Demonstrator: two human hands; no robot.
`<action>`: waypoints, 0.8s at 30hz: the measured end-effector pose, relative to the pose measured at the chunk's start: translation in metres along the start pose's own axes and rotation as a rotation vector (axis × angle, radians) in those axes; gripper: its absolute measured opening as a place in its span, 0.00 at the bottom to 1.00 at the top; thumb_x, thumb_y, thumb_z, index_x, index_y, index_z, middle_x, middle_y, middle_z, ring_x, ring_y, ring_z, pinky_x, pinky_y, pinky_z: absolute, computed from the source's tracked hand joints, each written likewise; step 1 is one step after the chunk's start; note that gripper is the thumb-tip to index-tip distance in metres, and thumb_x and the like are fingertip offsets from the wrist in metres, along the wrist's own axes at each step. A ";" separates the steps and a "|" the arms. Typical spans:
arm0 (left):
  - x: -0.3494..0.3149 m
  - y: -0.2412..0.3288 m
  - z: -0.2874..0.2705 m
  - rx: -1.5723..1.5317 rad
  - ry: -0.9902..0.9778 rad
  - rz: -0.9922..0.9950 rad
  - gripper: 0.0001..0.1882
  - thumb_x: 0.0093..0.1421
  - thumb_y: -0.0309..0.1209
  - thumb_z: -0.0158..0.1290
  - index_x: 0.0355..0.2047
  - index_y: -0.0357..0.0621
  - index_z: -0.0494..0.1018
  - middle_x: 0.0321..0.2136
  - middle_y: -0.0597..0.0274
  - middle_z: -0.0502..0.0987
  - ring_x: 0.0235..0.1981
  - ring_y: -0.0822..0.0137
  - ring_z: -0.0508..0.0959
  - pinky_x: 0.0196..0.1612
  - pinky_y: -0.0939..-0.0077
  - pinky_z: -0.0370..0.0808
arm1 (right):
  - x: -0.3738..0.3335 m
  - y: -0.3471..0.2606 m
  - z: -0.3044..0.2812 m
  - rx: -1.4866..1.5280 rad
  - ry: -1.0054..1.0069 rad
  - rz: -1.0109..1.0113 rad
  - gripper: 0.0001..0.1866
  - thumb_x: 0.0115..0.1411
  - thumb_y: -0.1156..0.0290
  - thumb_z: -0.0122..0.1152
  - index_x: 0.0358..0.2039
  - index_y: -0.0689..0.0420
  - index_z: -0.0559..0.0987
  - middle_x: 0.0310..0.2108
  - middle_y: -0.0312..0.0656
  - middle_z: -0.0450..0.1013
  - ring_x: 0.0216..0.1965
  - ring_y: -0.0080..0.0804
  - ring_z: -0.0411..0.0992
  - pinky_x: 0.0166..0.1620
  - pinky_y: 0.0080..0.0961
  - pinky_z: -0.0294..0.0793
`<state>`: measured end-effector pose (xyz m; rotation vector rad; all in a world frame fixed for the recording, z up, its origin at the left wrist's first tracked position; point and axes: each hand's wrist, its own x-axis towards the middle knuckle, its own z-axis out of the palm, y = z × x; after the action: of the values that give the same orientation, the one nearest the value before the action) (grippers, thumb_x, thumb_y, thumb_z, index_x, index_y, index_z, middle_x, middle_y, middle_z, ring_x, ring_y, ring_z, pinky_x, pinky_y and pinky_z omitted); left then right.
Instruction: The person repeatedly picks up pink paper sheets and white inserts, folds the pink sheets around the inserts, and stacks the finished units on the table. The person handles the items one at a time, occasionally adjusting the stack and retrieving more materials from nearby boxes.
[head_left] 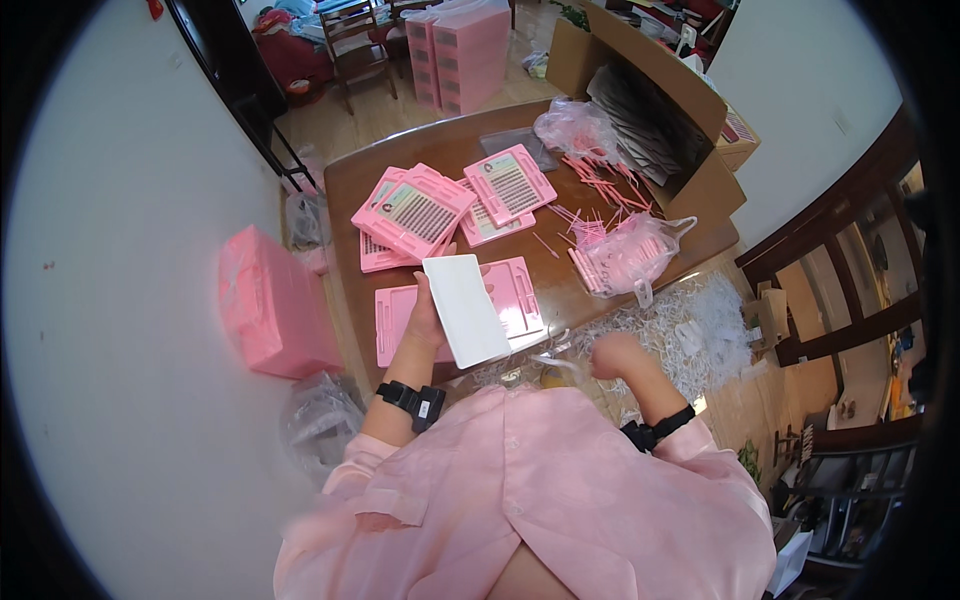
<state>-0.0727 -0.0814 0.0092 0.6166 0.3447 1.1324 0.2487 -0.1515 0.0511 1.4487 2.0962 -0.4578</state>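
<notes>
My left hand (425, 318) grips a blank white rectangular card (466, 312) by its left edge, fingers partly hidden behind it. Beneath the card lies a pink plastic tray (516, 290) with moulded slots, at the table's near edge. My right hand (617, 355) is curled closed past that edge, over the littered floor. Near its fingers is a blurred white strip (555, 363); whether they hold it cannot be made out. Behind the tray, pink eyelash trays (418, 210) with rows of dark lashes are stacked, and another such tray (510, 185) lies right of them.
Pink sticks (605, 180) and a plastic bag of pink tubes (625, 258) lie on the table's right side. An open cardboard box (655, 75) stands at the back right. White paper strips (690, 320) litter the floor. A pink wrapped package (275, 300) stands by the left wall.
</notes>
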 end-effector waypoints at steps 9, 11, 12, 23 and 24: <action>0.013 -0.041 0.011 0.027 -0.132 -0.171 0.54 0.56 0.76 0.40 0.73 0.57 0.49 0.61 0.47 0.69 0.55 0.52 0.77 0.55 0.53 0.77 | 0.064 -0.052 -0.037 1.264 0.621 -0.289 0.12 0.64 0.62 0.59 0.33 0.59 0.79 0.23 0.38 0.75 0.25 0.26 0.71 0.33 0.27 0.71; 0.013 -0.048 0.011 0.049 -0.103 -0.196 0.53 0.57 0.75 0.40 0.73 0.55 0.50 0.59 0.52 0.71 0.55 0.55 0.76 0.55 0.55 0.77 | 0.078 -0.077 -0.048 1.368 0.551 -0.233 0.13 0.66 0.62 0.58 0.32 0.59 0.78 0.22 0.34 0.72 0.24 0.23 0.68 0.32 0.25 0.69; 0.011 -0.052 0.010 0.054 -0.061 -0.202 0.52 0.58 0.74 0.40 0.73 0.54 0.50 0.59 0.54 0.71 0.55 0.57 0.76 0.55 0.56 0.77 | 0.081 -0.083 -0.049 1.427 0.524 -0.243 0.13 0.66 0.62 0.58 0.31 0.59 0.78 0.21 0.33 0.71 0.24 0.21 0.67 0.31 0.24 0.68; 0.006 -0.067 -0.016 -0.121 0.173 -0.171 0.40 0.67 0.67 0.34 0.71 0.59 0.54 0.58 0.51 0.70 0.58 0.53 0.73 0.61 0.52 0.72 | 0.074 -0.067 -0.010 1.598 0.122 -0.471 0.14 0.69 0.63 0.56 0.27 0.56 0.76 0.20 0.27 0.65 0.22 0.16 0.61 0.27 0.17 0.58; 0.006 -0.059 -0.025 -0.133 0.270 -0.131 0.38 0.68 0.66 0.36 0.70 0.60 0.56 0.55 0.49 0.72 0.55 0.49 0.74 0.60 0.47 0.72 | 0.070 -0.055 0.003 1.526 0.127 -0.579 0.15 0.69 0.62 0.56 0.27 0.56 0.76 0.20 0.27 0.65 0.22 0.15 0.60 0.27 0.16 0.57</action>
<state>-0.0404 -0.0857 -0.0464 0.3187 0.5284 1.1033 0.1793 -0.1206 0.0049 1.3850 2.1835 -2.6246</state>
